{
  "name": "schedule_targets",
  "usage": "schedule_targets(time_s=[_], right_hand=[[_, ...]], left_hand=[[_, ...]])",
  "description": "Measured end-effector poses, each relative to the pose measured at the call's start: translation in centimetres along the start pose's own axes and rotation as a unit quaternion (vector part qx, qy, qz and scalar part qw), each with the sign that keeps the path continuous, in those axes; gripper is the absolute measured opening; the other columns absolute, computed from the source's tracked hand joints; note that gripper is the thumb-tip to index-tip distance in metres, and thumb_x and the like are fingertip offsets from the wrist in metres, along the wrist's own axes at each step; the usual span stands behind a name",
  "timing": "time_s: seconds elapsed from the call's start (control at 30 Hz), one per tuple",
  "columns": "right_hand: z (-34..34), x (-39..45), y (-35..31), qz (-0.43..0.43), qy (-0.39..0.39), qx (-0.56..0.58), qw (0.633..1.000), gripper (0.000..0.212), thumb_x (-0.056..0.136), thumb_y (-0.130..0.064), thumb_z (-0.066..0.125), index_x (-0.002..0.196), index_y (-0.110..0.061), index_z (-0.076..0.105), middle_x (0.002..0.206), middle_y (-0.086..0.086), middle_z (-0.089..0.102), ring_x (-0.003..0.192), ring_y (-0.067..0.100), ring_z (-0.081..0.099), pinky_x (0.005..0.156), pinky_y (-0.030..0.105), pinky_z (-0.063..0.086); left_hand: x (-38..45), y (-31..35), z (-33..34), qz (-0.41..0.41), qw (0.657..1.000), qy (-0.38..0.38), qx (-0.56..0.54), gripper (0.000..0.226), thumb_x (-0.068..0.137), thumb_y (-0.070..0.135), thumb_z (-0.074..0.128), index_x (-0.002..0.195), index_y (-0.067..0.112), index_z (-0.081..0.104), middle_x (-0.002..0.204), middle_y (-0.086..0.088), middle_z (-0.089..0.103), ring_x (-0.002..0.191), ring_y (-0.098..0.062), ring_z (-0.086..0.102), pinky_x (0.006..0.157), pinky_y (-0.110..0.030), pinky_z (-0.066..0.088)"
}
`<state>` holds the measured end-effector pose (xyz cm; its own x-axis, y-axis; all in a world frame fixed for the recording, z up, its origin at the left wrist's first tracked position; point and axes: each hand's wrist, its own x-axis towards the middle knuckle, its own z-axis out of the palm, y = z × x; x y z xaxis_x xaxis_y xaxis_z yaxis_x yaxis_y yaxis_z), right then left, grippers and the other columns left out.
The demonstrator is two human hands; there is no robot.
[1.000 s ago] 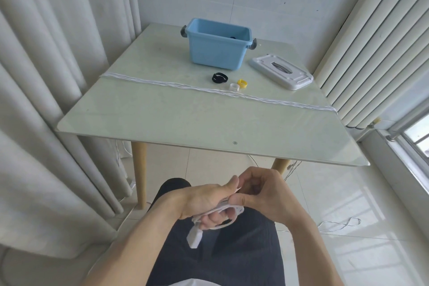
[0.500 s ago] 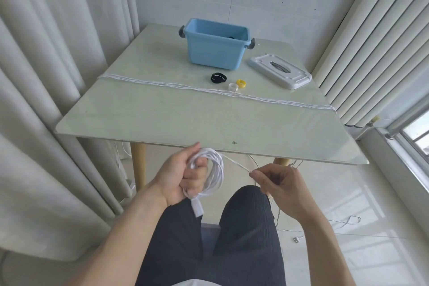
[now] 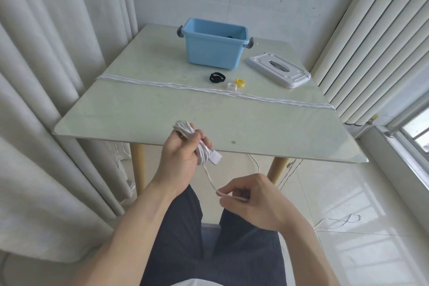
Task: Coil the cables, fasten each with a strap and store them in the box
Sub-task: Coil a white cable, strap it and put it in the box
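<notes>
Table (image 3: pixel 139 109) with one box (image 3: pixel 212 51), three straps (image 3: pixel 228 81); both hands clamped on one cable (image 3: pixel 210 177).

Bare table (image 3: pixel 162 111) before the stretched cables (image 3: pixel 209 90); straps (image 3: pixel 228 81) crowd the box (image 3: pixel 212 52).

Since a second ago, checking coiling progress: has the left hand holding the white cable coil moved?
Yes. The left hand rose from the lap to the table's near edge.
</notes>
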<state>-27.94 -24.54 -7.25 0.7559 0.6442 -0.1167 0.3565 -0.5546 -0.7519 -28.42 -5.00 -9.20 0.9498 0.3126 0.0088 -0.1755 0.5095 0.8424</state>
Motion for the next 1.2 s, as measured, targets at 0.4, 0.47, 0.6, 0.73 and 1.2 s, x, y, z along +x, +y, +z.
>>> schedule_targets(time_s=[0.4,0.47,0.6,0.73,1.2], right_hand=[[-1.0,-0.3,-2.2,-0.016,0.116,0.034,0.993,0.013,0.073,-0.022,0.082,0.065,-0.027,0.073,0.066,-0.012,0.072,0.059,0.024,0.058,0.059,0.037,0.047],[-1.1,-0.5,-2.3,-0.005,0.138,0.046,0.989,0.020,0.067,-0.027,0.089,0.062,-0.023,0.069,0.062,-0.008,0.070,0.060,0.024,0.059,0.057,0.036,0.046],[-1.4,-0.4,-2.6,0.012,0.111,0.034,0.993,0.027,0.064,-0.032,0.092,0.063,-0.022,0.067,0.058,-0.007,0.069,0.055,0.019,0.058,0.053,0.029,0.043],[-1.7,-0.4,-2.1,0.015,0.127,0.034,0.991,0.034,0.060,-0.040,0.094,0.060,-0.026,0.063,0.054,-0.010,0.065,0.046,0.005,0.048,0.048,0.018,0.037],[-3.7,-1.0,0.6,-0.004,0.180,0.027,0.983,0.018,0.093,-0.030,0.069,0.075,-0.027,0.074,0.057,0.015,0.054,0.052,0.023,0.043,0.052,0.027,0.033]], left_hand=[[-1.8,0.2,0.3,-0.213,0.910,-0.303,0.186,0.035,0.096,0.036,0.042,0.088,0.007,0.059,0.065,-0.013,0.057,0.056,-0.026,0.050,0.059,-0.033,0.043],[-1.9,0.3,0.6,-0.229,0.890,-0.347,0.187,0.056,0.098,0.044,0.031,0.077,-0.002,0.055,0.054,-0.011,0.050,0.048,-0.023,0.043,0.057,-0.035,0.038],[-1.8,0.0,0.6,-0.270,0.838,-0.392,0.265,0.069,0.094,0.061,0.029,0.072,0.000,0.053,0.049,-0.007,0.033,0.039,-0.018,0.029,0.050,-0.034,0.030],[-1.9,0.4,0.5,-0.345,0.793,-0.399,0.303,0.077,0.087,0.076,0.022,0.080,0.011,0.063,0.047,0.001,0.029,0.038,-0.012,0.022,0.045,-0.025,0.027],[0.2,0.9,-3.5,-0.282,0.904,-0.233,-0.223,0.039,0.096,0.045,0.055,0.068,0.017,0.057,0.045,0.009,0.023,0.035,-0.009,0.018,0.035,-0.022,0.026]])
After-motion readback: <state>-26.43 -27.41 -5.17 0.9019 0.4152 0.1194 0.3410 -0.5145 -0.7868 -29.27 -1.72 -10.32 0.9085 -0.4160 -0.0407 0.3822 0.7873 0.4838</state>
